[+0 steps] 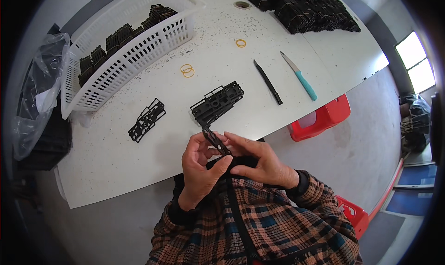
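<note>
Close to my body, at the table's near edge, a thin black plastic frame part (214, 140) stands on a slant between my hands. My left hand (200, 166) is closed on it, the thumb on its lower end and the fingers curled at its left side. My right hand (263, 163) holds it from the right, fingers bent toward its lower part; some fingertips are hidden. Just beyond lies a stack of similar black frame parts (218, 102), its near corner next to the held part's upper end. Farther left, a single openwork black part (147, 120) rests on the table.
A white perforated basket (134, 56) with black bundles stands at the far left. Yellow rubber bands (187, 70), a black pen-like tool (268, 82) and a turquoise-handled knife (301, 78) lie on the white table (106, 172). Banded black stacks (315, 12) fill the far right. Red stools (322, 119) stand beside the table.
</note>
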The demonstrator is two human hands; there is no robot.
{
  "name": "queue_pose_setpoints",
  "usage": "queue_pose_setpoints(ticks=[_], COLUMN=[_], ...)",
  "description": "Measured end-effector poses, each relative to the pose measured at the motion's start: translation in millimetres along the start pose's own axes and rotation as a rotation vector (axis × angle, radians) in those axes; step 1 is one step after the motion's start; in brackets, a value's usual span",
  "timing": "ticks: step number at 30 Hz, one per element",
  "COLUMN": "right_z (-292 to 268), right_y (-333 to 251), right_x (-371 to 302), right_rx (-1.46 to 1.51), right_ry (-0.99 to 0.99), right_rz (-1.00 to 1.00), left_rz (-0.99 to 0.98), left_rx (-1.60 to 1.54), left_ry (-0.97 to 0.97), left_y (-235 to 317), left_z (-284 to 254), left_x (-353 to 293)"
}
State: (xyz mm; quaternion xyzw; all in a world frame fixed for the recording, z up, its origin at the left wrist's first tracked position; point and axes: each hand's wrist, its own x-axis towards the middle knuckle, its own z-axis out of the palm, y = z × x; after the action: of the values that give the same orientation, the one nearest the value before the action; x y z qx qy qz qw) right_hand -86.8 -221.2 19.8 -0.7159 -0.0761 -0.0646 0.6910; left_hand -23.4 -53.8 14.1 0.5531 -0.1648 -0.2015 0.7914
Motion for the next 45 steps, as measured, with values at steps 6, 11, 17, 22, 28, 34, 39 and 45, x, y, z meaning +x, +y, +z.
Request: queue_pose_setpoints(ticks=[6, 11, 17, 22, 28, 34, 39, 45], right_z=[-11.8, -41.7, -76.1, -74.6, -72.5, -73.8, -72.7, -71.3], right_y=[-6.0, -18.4, -44.7, -45.7, -32.3, -24.1, -25.2, -26.8], right_x=[3.5, 24.0, 59.4, 86.2, 105.5, 114.6, 119.8, 123.1], right_rx=[-0.189, -0.543, -0.847, -1.016, -1.055, -1.077, -1.098, -1.094], right_ry=[-0.145, -0.221, -0.195, -0.272, -0.331, -0.368, -0.394, -0.417], right_rz=[0.163, -0.072, -0.158, -0.221, -0.212, -0.199, -0.206, -0.166], left_rz=[0.055, 0.096, 0.109, 0.144, 0.184, 0.2, 0.162, 0.115], left_rx=[0.143, 0.513, 0.95, 1.13, 1.19, 1.194, 1.188, 1.182], left_ry=[-0.034, -0.056, 0.03, -0.016, -0.085, -0.109, -0.106, -0.124], left_y=[-0.6, 4.3, 39.7, 40.5, 29.7, 19.9, 20.8, 21.0], left_z=[-4.6, -21.6, -38.8, -47.8, -53.6, -60.5, -57.2, -54.6], left_x=[0.8, 7.9, 33.7, 48.6, 62.5, 72.5, 75.3, 80.1])
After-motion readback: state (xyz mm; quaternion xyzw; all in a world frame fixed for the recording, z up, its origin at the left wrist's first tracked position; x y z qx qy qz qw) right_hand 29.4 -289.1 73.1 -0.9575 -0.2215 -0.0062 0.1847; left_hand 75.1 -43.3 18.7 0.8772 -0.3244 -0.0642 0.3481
